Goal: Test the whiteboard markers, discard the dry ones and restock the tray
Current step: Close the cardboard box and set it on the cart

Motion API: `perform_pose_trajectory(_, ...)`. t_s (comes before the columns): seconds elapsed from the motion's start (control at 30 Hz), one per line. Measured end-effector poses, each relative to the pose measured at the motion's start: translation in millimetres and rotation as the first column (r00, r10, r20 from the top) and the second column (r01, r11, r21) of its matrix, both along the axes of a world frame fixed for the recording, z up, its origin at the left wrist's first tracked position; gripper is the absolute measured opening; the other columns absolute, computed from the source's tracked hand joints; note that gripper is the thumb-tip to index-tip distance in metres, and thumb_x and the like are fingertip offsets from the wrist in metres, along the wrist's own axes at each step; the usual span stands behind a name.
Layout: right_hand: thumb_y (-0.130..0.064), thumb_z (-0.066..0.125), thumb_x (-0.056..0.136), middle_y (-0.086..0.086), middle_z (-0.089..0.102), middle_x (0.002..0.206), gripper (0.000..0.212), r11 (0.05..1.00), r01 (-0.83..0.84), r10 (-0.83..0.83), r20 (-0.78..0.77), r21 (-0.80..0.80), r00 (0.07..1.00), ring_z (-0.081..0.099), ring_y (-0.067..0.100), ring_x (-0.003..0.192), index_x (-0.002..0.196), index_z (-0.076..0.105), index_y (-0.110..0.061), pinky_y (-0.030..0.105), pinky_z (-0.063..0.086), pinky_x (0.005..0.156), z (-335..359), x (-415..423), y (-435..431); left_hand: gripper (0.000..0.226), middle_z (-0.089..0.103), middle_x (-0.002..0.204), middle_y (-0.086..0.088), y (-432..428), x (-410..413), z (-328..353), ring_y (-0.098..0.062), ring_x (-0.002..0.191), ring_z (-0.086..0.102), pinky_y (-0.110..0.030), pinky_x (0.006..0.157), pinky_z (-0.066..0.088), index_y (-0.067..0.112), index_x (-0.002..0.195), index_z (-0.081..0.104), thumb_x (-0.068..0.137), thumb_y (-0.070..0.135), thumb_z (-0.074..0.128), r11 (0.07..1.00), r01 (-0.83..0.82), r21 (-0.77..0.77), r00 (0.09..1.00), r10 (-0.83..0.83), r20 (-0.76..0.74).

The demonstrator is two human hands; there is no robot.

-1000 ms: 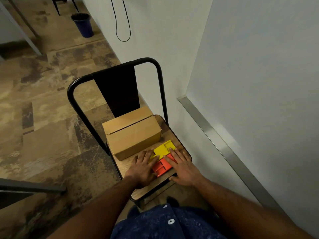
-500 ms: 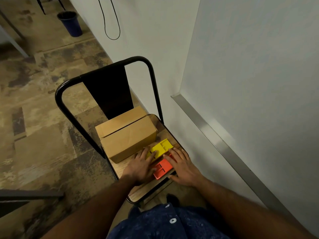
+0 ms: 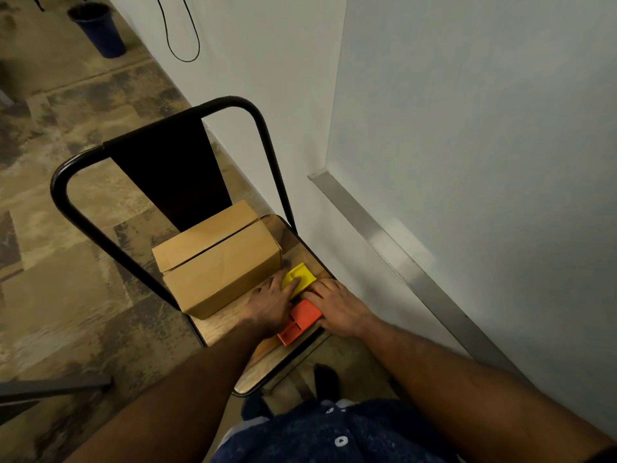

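On the wooden seat of a black metal chair [image 3: 257, 125] lie a yellow plastic tray [image 3: 305, 277] and an orange plastic tray [image 3: 300, 320], end to end beside a closed cardboard box [image 3: 220, 262]. My left hand [image 3: 270, 304] rests on the near end of the yellow tray, one finger reaching into it. Fingers of my right hand [image 3: 337, 309] bend over the far end of the orange tray while the thumb lies along its right edge. No markers are visible.
A whiteboard [image 3: 484, 128] fills the right side, its metal ledge [image 3: 400, 262] running diagonally just right of the chair. A dark blue bin [image 3: 100, 28] stands on the patterned floor at the far left, and a black cable [image 3: 180, 45] hangs on the wall.
Both hands have slid forward along the trays, the left onto the yellow one. My right hand's fingers went from spread flat to bent over the orange tray. The camera moved closer.
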State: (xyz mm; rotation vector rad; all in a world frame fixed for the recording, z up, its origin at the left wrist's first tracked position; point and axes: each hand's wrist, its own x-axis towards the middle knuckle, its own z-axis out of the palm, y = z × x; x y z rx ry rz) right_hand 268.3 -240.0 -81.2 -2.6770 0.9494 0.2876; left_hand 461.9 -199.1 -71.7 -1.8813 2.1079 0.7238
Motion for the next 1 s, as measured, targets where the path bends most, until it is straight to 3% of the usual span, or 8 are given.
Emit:
perform_pose_trajectory(0.23,-0.040,0.072,0.081,0.006,0.044,0.137,0.069,0.999,0.034,-0.035,0.044,0.027,0.998,0.040,0.025,0.128,0.139,0.038,-0.023,0.042,0.039,0.107,-1.5,-13.4,-0.3,0.073,0.000,0.162,-0.011,-2.1,-7.5,2.4,-0.040,0.144,0.021,-0.056,0.112,0.034,0.032,0.155,0.001,0.099,0.033,0.047,0.999,-0.023,0.032,1.000,0.022,0.020)
perform_pose_trajectory(0.33,-0.040,0.072,0.081,0.004,0.046,0.136,0.066,0.998,0.059,-0.062,0.100,0.031,0.993,0.042,0.023,0.126,0.137,0.039,-0.024,0.041,0.040,0.106,3.4,-32.5,1.5,0.071,0.003,0.162,-0.010,4.5,-11.1,5.7,-0.038,0.142,0.025,-0.054,0.107,0.040,0.032,0.155,0.003,0.098,0.033,0.046,1.000,-0.021,0.001,0.999,0.021,0.041)
perform_pose_trajectory(0.67,-0.047,0.066,0.085,0.006,0.049,0.131,0.064,0.969,0.245,-0.247,0.162,0.030,0.955,0.048,0.022,0.119,0.136,0.041,-0.018,0.041,0.044,0.101,21.6,-91.6,24.3,0.073,0.000,0.163,-0.011,16.8,-34.9,33.0,-0.037,0.146,0.019,-0.052,0.113,0.034,0.029,0.156,0.004,0.098,0.043,0.046,0.998,0.004,-0.062,0.999,-0.002,0.044)
perform_pose_trajectory(0.8,-0.041,0.067,0.085,0.008,0.048,0.135,0.065,0.924,0.381,-0.378,0.160,0.011,0.912,0.046,0.024,0.124,0.138,0.041,-0.015,0.036,0.041,0.104,32.0,-108.0,52.1,0.065,0.003,0.163,-0.010,21.5,-35.2,33.7,-0.038,0.144,0.022,-0.054,0.111,0.034,0.029,0.156,0.008,0.101,0.038,0.041,0.991,0.058,-0.118,0.998,-0.056,0.017)
perform_pose_trajectory(1.0,-0.042,0.071,0.084,0.004,0.049,0.132,0.065,0.777,0.629,-0.624,0.176,0.028,0.762,0.048,0.022,0.121,0.137,0.041,-0.019,0.037,0.046,0.097,36.7,-149.0,117.8,0.065,0.007,0.162,-0.011,47.9,-59.6,30.7,-0.039,0.139,0.031,-0.050,0.108,0.036,0.030,0.155,0.010,0.099,0.032,0.043,0.963,0.212,-0.168,0.977,-0.215,-0.004)
